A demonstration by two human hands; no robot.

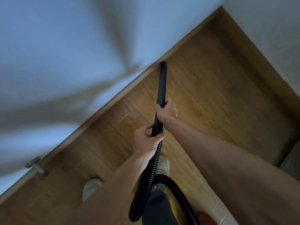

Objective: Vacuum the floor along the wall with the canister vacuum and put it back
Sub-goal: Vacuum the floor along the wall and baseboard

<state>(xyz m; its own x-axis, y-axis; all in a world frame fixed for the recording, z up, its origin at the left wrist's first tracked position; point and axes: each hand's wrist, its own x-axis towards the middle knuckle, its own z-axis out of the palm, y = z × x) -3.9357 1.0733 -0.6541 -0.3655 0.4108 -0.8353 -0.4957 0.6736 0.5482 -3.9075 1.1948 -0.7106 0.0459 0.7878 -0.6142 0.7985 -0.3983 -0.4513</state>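
A black vacuum tube [162,83] slants down to the wooden floor [211,82], its tip touching the wooden baseboard [123,93] under the white wall [65,46]. My right hand [167,111] grips the tube's lower end. My left hand [147,140] holds the joint where the ribbed black hose [152,169] starts. The hose loops down past my legs toward a yellow and red part of the canister [203,216] at the bottom edge, mostly hidden.
A metal door stop [36,166] sticks out of the baseboard at lower left. My two light shoes [90,187] stand near the wall. A second white wall [267,30] closes the corner at upper right. A grey object [290,159] lies at the right edge.
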